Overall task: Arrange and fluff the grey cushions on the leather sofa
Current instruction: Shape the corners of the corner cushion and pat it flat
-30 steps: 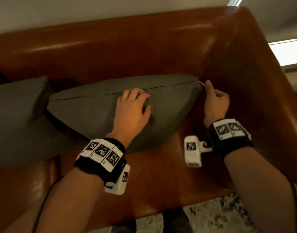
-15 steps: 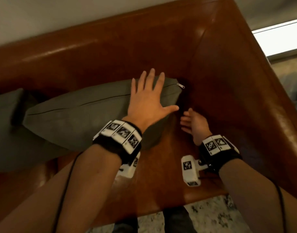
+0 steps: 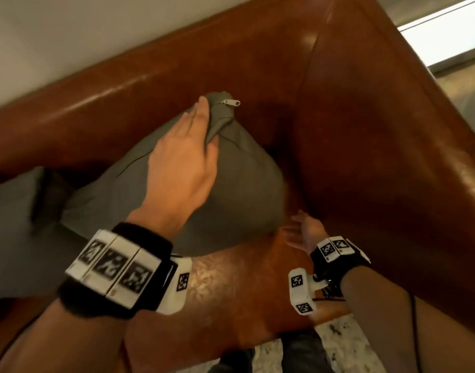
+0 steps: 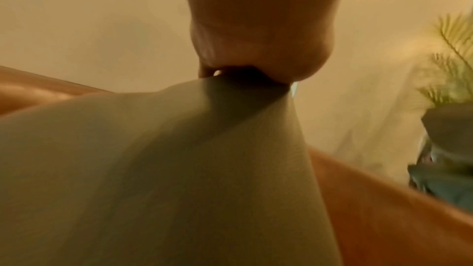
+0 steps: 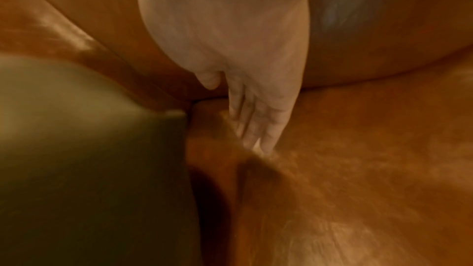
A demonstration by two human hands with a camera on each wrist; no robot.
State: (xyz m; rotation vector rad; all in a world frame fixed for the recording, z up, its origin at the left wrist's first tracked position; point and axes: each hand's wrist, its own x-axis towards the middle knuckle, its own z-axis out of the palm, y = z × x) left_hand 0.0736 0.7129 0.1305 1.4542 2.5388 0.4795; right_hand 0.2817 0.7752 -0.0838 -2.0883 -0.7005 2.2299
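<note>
A grey cushion (image 3: pixel 239 179) stands on end in the corner of the brown leather sofa (image 3: pixel 365 157). My left hand (image 3: pixel 188 157) grips its top corner, bunching the fabric just below the zipper pull (image 3: pixel 231 102); the left wrist view shows the cushion (image 4: pixel 153 169) drawn up into my fist (image 4: pixel 261 43). My right hand (image 3: pixel 302 231) is open, fingers straight, low beside the cushion's bottom right edge and just above the seat. In the right wrist view its fingers (image 5: pixel 258 124) point down at the seat next to the cushion (image 5: pixel 89 149). A second grey cushion (image 3: pixel 13 224) lies at the left.
The sofa's backrest (image 3: pixel 123 103) runs behind the cushions and its armrest (image 3: pixel 419 130) closes the right side. Patterned floor (image 3: pixel 338 351) shows below the seat's front edge. A potted plant (image 4: pixel 450 108) stands beyond the armrest in the left wrist view.
My left hand went from lying flat on the cushion to gripping its zipper corner and lifting it upright. My right hand let go of that corner earlier and dropped low beside the cushion.
</note>
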